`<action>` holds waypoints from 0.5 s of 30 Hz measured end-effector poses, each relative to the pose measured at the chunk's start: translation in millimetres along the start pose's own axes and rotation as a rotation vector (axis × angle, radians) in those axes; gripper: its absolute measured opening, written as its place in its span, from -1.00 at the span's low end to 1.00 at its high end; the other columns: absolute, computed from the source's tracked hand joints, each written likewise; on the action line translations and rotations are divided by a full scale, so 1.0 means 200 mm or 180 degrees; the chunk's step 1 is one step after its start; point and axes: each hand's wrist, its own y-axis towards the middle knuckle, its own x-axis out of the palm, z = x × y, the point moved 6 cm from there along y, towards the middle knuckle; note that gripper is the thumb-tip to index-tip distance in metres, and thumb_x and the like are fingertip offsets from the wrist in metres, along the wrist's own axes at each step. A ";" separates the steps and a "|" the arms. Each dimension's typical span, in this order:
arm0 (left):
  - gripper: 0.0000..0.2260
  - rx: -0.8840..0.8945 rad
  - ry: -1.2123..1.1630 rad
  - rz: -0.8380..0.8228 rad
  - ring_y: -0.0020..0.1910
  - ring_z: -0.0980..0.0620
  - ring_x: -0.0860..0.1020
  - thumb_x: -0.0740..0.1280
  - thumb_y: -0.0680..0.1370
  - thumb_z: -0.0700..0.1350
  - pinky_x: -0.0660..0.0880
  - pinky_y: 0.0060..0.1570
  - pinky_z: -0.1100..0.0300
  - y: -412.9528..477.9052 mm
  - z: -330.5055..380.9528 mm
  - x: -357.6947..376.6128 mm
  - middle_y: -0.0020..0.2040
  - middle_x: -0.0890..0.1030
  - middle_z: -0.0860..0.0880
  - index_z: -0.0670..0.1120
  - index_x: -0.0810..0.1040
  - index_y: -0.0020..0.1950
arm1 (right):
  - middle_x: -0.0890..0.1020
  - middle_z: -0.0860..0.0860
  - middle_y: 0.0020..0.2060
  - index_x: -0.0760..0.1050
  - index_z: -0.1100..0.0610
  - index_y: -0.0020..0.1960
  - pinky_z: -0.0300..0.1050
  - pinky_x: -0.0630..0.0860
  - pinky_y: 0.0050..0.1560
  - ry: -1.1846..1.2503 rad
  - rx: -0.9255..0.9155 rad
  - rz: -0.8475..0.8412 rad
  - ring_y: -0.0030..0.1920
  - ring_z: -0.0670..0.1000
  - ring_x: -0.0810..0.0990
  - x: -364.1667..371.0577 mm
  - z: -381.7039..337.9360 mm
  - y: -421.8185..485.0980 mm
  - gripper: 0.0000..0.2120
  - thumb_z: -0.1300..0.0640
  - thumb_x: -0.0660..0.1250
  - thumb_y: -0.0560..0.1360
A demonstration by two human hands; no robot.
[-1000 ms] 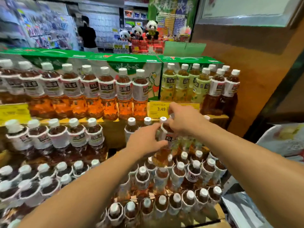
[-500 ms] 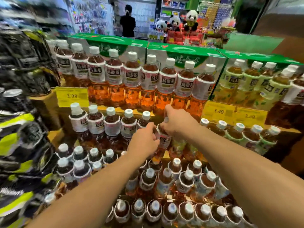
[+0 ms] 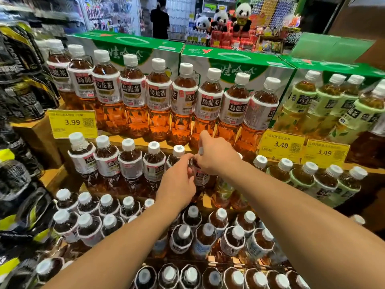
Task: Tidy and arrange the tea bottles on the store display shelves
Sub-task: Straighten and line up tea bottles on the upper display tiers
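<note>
A small clear plastic bottle of dark brown tea (image 3: 200, 176), white-labelled, stands in the row on the middle wooden shelf (image 3: 54, 178), near the centre of the display, with both hands on it. The left hand (image 3: 177, 182) curls its fingers, held close together, round the bottle's left shoulder. The right hand (image 3: 216, 156) comes from above, its fingers bent round the neck and covering most of the white cap. To the left in the same row stand five matching small bottles (image 3: 130, 163) of dark tea; farther right are five white-capped bottles with pale green labels (image 3: 303, 178). On the far, upper shelf stand nine large clear bottles of amber tea (image 3: 158, 101) in a line — white caps, white labels — then at least four large green-labelled bottles (image 3: 325, 103) to the right. Three yellow price tags (image 3: 71, 122) are fixed to the shelf edges. Behind the top row stand three green-and-white cardboard cartons (image 3: 235, 59). The nearer, lower tiers hold many more capped bottles (image 3: 208, 234), too crowded to count. Far back are three panda plush toys (image 3: 220, 17) and a person in black (image 3: 160, 19).
</note>
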 end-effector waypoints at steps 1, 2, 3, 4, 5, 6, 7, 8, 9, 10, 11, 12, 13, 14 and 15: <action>-0.50 0.0012 0.0013 -0.0010 -0.08 0.11 0.56 0.34 0.53 -0.24 0.51 -0.14 0.17 0.00 0.00 0.01 -0.09 0.57 0.13 0.13 0.33 0.39 | 0.55 0.09 -0.13 0.30 0.07 0.16 0.03 0.58 -0.18 0.0009 0.0005 -0.0028 -0.11 0.15 0.57 0.01 0.00 0.00 -0.73 0.03 0.33 0.57; -0.50 0.0010 0.0029 -0.0035 -0.09 0.10 0.55 0.33 0.52 -0.25 0.49 -0.17 0.17 0.00 0.00 0.02 -0.10 0.56 0.13 0.12 0.33 0.39 | 0.55 0.09 -0.12 0.29 0.07 0.17 0.03 0.59 -0.18 0.0024 0.0016 -0.0060 -0.12 0.14 0.57 0.03 0.01 0.01 -0.72 0.04 0.33 0.57; -0.49 0.0007 0.0039 -0.0071 -0.11 0.09 0.55 0.32 0.52 -0.26 0.48 -0.19 0.18 0.00 0.00 0.03 -0.11 0.56 0.12 0.11 0.32 0.39 | 0.55 0.09 -0.11 0.29 0.07 0.18 0.02 0.59 -0.18 0.0041 0.0028 -0.0088 -0.11 0.14 0.57 0.04 0.02 0.00 -0.71 0.05 0.34 0.57; -0.49 0.0004 0.0038 -0.0113 -0.13 0.08 0.54 0.31 0.51 -0.28 0.46 -0.21 0.18 0.00 0.00 0.04 -0.12 0.55 0.12 0.10 0.32 0.39 | 0.55 0.10 -0.10 0.29 0.07 0.20 0.01 0.57 -0.20 0.0046 0.0037 -0.0104 -0.11 0.15 0.57 0.04 0.02 0.00 -0.70 0.05 0.34 0.57; -0.49 -0.0004 0.0036 -0.0148 -0.15 0.08 0.54 0.30 0.51 -0.28 0.46 -0.23 0.17 0.00 0.00 0.05 -0.13 0.55 0.11 0.10 0.32 0.39 | 0.56 0.11 -0.09 0.29 0.08 0.20 0.00 0.55 -0.21 0.0047 0.0032 -0.0108 -0.10 0.16 0.57 0.05 0.03 0.00 -0.69 0.05 0.34 0.56; -0.49 -0.0023 0.0037 -0.0170 -0.16 0.08 0.54 0.30 0.51 -0.29 0.47 -0.24 0.16 0.00 0.00 0.06 -0.14 0.55 0.11 0.10 0.32 0.38 | 0.56 0.12 -0.09 0.30 0.08 0.20 0.00 0.52 -0.22 0.0050 0.0023 -0.0111 -0.09 0.16 0.56 0.05 0.03 0.00 -0.70 0.06 0.33 0.56; -0.48 -0.0053 0.0031 -0.0185 -0.17 0.08 0.54 0.30 0.50 -0.29 0.50 -0.24 0.13 0.00 -0.01 0.06 -0.15 0.55 0.10 0.11 0.32 0.38 | 0.55 0.12 -0.09 0.30 0.09 0.19 0.00 0.50 -0.23 0.0062 0.0014 -0.0118 -0.10 0.17 0.56 0.05 0.03 0.00 -0.72 0.06 0.32 0.57; -0.46 -0.0087 0.0008 -0.0207 -0.18 0.08 0.54 0.29 0.49 -0.30 0.52 -0.23 0.10 0.00 -0.01 0.07 -0.15 0.55 0.09 0.12 0.31 0.39 | 0.54 0.12 -0.10 0.29 0.08 0.18 0.00 0.49 -0.23 0.0067 0.0004 -0.0135 -0.10 0.16 0.55 0.05 0.03 0.00 -0.73 0.07 0.32 0.57; -0.44 -0.0122 -0.0032 -0.0242 -0.18 0.07 0.54 0.28 0.48 -0.32 0.54 -0.22 0.08 0.00 -0.02 0.07 -0.15 0.55 0.08 0.12 0.30 0.40 | 0.54 0.11 -0.10 0.29 0.08 0.16 0.01 0.51 -0.22 0.0068 -0.0009 -0.0161 -0.10 0.16 0.56 0.05 0.02 0.00 -0.73 0.08 0.32 0.57; -0.42 -0.0154 -0.0082 -0.0285 -0.18 0.06 0.55 0.28 0.47 -0.33 0.54 -0.21 0.06 0.00 -0.02 0.07 -0.14 0.56 0.06 0.13 0.30 0.40 | 0.55 0.12 -0.09 0.29 0.07 0.15 0.02 0.53 -0.20 0.0056 -0.0017 -0.0190 -0.09 0.16 0.56 0.05 0.02 0.00 -0.73 0.09 0.33 0.56; -0.40 -0.0176 -0.0136 -0.0337 -0.18 0.05 0.55 0.27 0.46 -0.33 0.54 -0.21 0.06 0.00 -0.02 0.08 -0.13 0.56 0.05 0.14 0.29 0.40 | 0.56 0.12 -0.08 0.28 0.06 0.14 0.03 0.56 -0.17 0.0031 -0.0018 -0.0212 -0.08 0.17 0.56 0.05 0.02 0.00 -0.73 0.10 0.34 0.56; -0.38 -0.0182 -0.0190 -0.0395 -0.19 0.05 0.55 0.27 0.45 -0.33 0.55 -0.20 0.05 -0.01 -0.02 0.08 -0.13 0.55 0.04 0.15 0.28 0.41 | 0.56 0.12 -0.07 0.27 0.05 0.13 0.03 0.56 -0.16 0.0000 -0.0011 -0.0229 -0.07 0.17 0.57 0.04 0.02 0.00 -0.72 0.11 0.35 0.55; -0.37 -0.0175 -0.0246 -0.0461 -0.20 0.06 0.55 0.28 0.44 -0.33 0.55 -0.18 0.05 -0.01 -0.02 0.09 -0.12 0.55 0.04 0.16 0.28 0.40 | 0.56 0.13 -0.07 0.26 0.05 0.13 0.03 0.55 -0.18 -0.0031 0.0004 -0.0246 -0.07 0.18 0.56 0.04 0.02 0.00 -0.71 0.11 0.35 0.54; -0.37 -0.0159 -0.0305 -0.0530 -0.21 0.06 0.55 0.29 0.44 -0.33 0.55 -0.18 0.05 -0.01 -0.01 0.11 -0.12 0.55 0.04 0.18 0.27 0.40 | 0.55 0.13 -0.07 0.26 0.05 0.14 0.02 0.53 -0.20 -0.0062 0.0027 -0.0257 -0.06 0.18 0.56 0.03 0.03 0.00 -0.69 0.13 0.36 0.53; -0.36 -0.0139 -0.0354 -0.0596 -0.22 0.05 0.54 0.30 0.44 -0.32 0.55 -0.20 0.06 -0.02 0.00 0.12 -0.12 0.54 0.04 0.19 0.27 0.40 | 0.55 0.14 -0.06 0.27 0.06 0.16 0.02 0.50 -0.23 -0.0087 0.0065 -0.0265 -0.06 0.19 0.55 0.02 0.04 -0.01 -0.68 0.14 0.36 0.52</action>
